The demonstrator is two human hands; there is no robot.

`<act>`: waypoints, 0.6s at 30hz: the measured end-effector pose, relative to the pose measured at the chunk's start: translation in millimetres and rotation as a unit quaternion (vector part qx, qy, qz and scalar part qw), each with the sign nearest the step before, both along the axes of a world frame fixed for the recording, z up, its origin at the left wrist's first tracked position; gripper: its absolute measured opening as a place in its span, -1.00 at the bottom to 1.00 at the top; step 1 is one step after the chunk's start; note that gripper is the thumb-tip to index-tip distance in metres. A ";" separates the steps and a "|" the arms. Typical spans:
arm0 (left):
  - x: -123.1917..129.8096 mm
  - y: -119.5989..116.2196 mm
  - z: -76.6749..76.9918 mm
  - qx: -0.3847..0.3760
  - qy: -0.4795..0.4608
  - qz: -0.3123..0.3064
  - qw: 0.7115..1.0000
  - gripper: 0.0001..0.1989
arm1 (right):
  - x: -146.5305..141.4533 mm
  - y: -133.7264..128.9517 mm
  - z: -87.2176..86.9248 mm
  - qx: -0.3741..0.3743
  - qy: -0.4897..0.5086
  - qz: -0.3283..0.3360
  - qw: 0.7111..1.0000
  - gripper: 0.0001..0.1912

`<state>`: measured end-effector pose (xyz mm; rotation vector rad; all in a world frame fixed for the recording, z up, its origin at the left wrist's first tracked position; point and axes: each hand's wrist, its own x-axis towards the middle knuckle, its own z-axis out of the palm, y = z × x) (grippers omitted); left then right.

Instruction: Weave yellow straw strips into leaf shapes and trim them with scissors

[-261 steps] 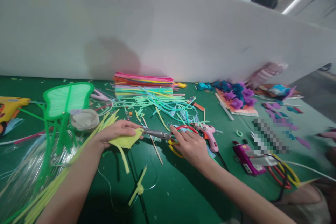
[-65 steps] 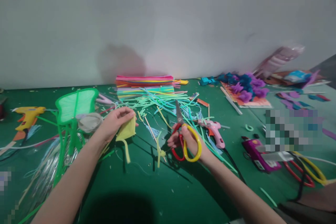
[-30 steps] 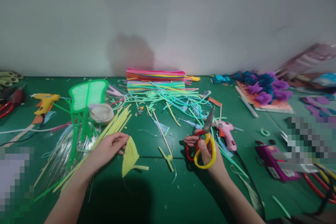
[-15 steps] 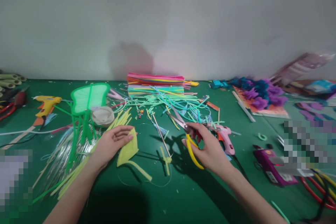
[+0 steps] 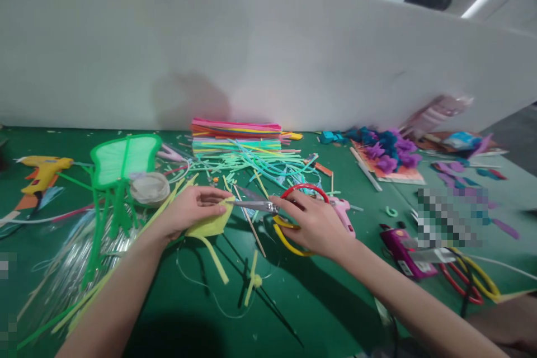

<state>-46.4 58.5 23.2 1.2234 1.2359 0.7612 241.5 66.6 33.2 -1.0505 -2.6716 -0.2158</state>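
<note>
Pinched in my left hand (image 5: 195,210) is a yellow-green flat piece (image 5: 212,224), from which a narrow strip hangs down to the right. My right hand (image 5: 312,221) grips scissors (image 5: 262,206) with one red and one yellow handle loop. Their blades are parted and point left, with one tip at the upper edge of the yellow-green piece by my left fingertips. Below the scissors, a small yellow-green crossed piece with a round knot (image 5: 255,280) lies on the green table (image 5: 319,313) beside thin clear thread.
Coloured pipe cleaners (image 5: 237,137) lie by the wall. A green mesh shape (image 5: 126,159), tape roll (image 5: 150,187) and yellow glue gun (image 5: 44,170) are at left. Purple flowers (image 5: 388,154), a pink glue gun (image 5: 343,212) and a magenta box (image 5: 405,251) are at right. Part of another person's arm shows lower right.
The scissors have swung from pointing up-left to nearly level, and their blades have reached the yellow-green piece. My left hand has tilted the piece. The camera view has turned right.
</note>
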 end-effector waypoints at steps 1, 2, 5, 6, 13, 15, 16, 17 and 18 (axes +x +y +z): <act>-0.3 -0.4 -0.8 -0.002 -0.003 0.000 1.000 -0.58 | 0.3 -1.7 -0.2 0.002 -0.005 -0.003 1.000 -0.53; -0.8 -0.5 -1.2 -0.004 -0.005 0.000 1.000 -0.59 | 0.5 -3.1 0.0 0.005 -0.011 -0.003 1.000 -0.53; -2.8 -0.1 -1.6 -0.008 -0.011 0.003 1.000 -0.59 | 0.5 -4.8 2.4 0.014 -0.022 -0.002 1.000 -0.53; -3.3 0.2 -1.7 -0.006 -0.012 0.003 1.000 -0.59 | 0.5 -4.8 3.2 0.017 -0.023 -0.002 1.000 -0.54; -3.6 0.8 -2.8 -0.004 -0.015 0.007 1.000 -0.59 | 0.8 -3.5 4.7 0.018 -0.007 -0.008 1.000 -0.56; -3.8 1.0 -2.8 -0.002 -0.008 0.005 1.000 -0.60 | 0.5 -3.3 4.4 0.018 0.001 -0.013 1.000 -0.57; -4.0 1.2 -2.9 0.000 -0.003 0.002 1.000 -0.60 | 0.3 -3.2 4.2 0.016 0.003 -0.015 1.000 -0.57; -4.2 1.3 -3.2 0.003 0.000 0.001 1.000 -0.61 | 0.1 -3.1 4.1 0.014 0.004 -0.017 1.000 -0.57; -4.4 1.5 -3.7 0.005 0.002 0.001 1.000 -0.61 | 0.1 -3.0 3.9 0.013 0.005 -0.018 1.000 -0.56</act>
